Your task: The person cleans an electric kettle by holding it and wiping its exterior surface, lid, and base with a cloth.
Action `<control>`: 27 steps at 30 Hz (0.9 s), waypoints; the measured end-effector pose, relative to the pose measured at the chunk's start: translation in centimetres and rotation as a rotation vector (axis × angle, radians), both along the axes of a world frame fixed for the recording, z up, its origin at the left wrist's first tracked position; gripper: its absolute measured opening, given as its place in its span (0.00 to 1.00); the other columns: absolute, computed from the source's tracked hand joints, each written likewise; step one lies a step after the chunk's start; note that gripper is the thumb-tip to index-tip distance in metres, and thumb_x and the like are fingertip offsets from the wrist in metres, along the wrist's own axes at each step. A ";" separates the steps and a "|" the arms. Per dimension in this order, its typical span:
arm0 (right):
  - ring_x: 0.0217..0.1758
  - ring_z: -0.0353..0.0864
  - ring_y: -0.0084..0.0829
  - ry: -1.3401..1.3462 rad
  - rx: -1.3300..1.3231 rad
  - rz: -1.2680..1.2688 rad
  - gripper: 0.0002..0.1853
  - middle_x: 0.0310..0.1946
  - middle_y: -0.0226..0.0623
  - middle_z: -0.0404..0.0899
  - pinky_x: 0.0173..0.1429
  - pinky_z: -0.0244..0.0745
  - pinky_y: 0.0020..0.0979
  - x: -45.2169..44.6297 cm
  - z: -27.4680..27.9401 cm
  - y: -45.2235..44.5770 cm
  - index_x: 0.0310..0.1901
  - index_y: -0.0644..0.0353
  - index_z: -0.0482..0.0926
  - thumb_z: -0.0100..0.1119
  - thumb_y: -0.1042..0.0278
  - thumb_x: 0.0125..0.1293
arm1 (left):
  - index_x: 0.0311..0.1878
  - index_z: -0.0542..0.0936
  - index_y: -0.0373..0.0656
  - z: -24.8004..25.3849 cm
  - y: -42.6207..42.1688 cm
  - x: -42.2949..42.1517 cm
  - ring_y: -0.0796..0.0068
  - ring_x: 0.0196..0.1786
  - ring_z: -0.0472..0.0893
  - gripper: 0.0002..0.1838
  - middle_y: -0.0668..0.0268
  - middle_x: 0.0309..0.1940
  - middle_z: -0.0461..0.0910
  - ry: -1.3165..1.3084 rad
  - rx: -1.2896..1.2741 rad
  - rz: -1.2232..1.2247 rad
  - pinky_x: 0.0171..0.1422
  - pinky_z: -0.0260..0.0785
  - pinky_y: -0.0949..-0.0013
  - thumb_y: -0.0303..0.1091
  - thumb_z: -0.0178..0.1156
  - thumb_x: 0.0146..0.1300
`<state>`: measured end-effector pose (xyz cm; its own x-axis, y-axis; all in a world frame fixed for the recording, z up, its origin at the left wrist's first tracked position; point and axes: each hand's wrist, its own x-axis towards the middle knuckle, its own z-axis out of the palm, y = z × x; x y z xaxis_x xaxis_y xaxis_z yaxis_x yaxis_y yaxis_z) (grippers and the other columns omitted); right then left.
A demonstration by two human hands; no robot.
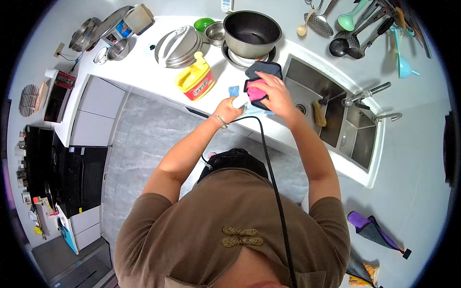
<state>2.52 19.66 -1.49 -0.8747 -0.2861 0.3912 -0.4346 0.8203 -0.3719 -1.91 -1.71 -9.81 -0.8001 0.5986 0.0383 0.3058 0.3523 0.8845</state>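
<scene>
My left hand (227, 109) is closed round a white object (240, 101) at the counter's front edge; its full shape is partly hidden. Against it, my right hand (276, 96) grips a pink and black cloth (256, 91), fingers bent over its top. A dark grey cloth part (264, 70) spreads out behind the fingers. To the left stands a yellow bottle (195, 79) with a red label. A small blue packet (234, 91) lies on the counter just behind my left hand.
Behind are a large pot (252, 36), stacked plates (180, 48), a steel bowl (214, 32) and a green item (203, 24). The sink (331, 103) with a tap (367, 94) is at right. Utensils hang above it. A black cable (271, 168) runs down my front.
</scene>
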 end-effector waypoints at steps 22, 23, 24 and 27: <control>0.66 0.69 0.45 0.036 -0.039 -0.147 0.28 0.64 0.41 0.70 0.69 0.61 0.44 -0.8 -0.7 0.0 0.52 0.46 0.80 0.68 0.74 0.44 | 0.44 0.80 0.36 -0.3 0.1 0.3 0.65 0.37 0.83 0.16 0.54 0.33 0.83 0.007 -0.018 0.036 0.46 0.74 0.66 0.35 0.65 0.53; 0.66 0.69 0.45 0.053 -0.057 -0.204 0.27 0.63 0.42 0.70 0.69 0.61 0.44 -1.4 -1.1 -0.2 0.52 0.46 0.80 0.68 0.73 0.45 | 0.44 0.80 0.37 -0.4 0.1 0.3 0.65 0.36 0.83 0.16 0.55 0.33 0.83 -0.039 0.007 0.041 0.46 0.74 0.66 0.35 0.65 0.53; 0.65 0.69 0.46 0.072 -0.076 -0.261 0.26 0.63 0.44 0.70 0.69 0.61 0.44 -1.9 -1.2 -0.7 0.52 0.46 0.80 0.68 0.72 0.46 | 0.44 0.80 0.37 -0.1 0.0 0.3 0.66 0.36 0.83 0.16 0.55 0.33 0.83 -0.083 0.031 0.048 0.45 0.74 0.66 0.36 0.65 0.54; 0.65 0.69 0.46 0.123 -0.003 -0.387 0.24 0.62 0.45 0.70 0.69 0.61 0.45 -3.1 -1.6 -3.0 0.50 0.47 0.80 0.67 0.70 0.47 | 0.44 0.80 0.36 0.4 0.0 0.3 0.68 0.35 0.82 0.17 0.57 0.33 0.83 -0.016 -0.028 0.067 0.46 0.74 0.66 0.36 0.65 0.54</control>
<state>-0.53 16.63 -3.12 -0.8643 0.0566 0.4999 -0.1349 0.9312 -0.3386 -1.57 -1.72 -9.38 -0.8387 0.5445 0.0095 0.2671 0.3960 0.8785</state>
